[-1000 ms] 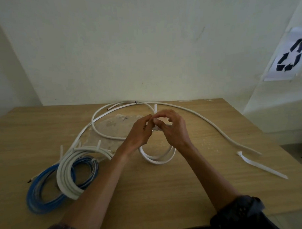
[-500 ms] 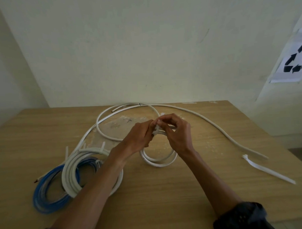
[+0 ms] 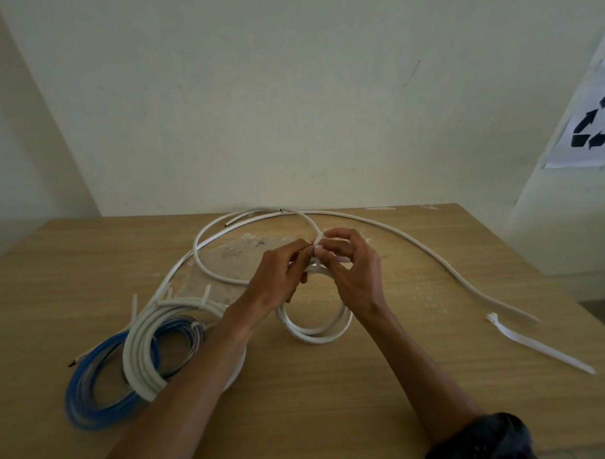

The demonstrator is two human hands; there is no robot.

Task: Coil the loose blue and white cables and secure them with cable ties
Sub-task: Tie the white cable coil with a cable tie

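Fingertips of both hands meet over the small coil (image 3: 315,332), clamped on a white tie (image 3: 317,267) that wraps the coil's far side. Left hand (image 3: 277,281): thumb and forefinger pinch the tie, other fingers curled under. Right hand (image 3: 357,275): fingers (image 3: 339,235) arched over, tips pinching the tie from the opposite side. Which end is head or tail: can't tell, too small. The coil's near side rests on the table (image 3: 335,417), its far side is up at the fingers. Forearms come in from the bottom edge and converge; dark sleeve (image 3: 480,439) on the right arm.

Loose white cable (image 3: 428,249) runs out from behind the hands: one loop toward the back left, then a long run to the right, its end near a spare tie (image 3: 542,346) lying flat by the right edge. Left of the left forearm: white bundle (image 3: 140,351), already tied, tie tails sticking up. It overlaps the blue coil (image 3: 87,398), also on the table. Recycling sign (image 3: 592,126) on the wall, right.
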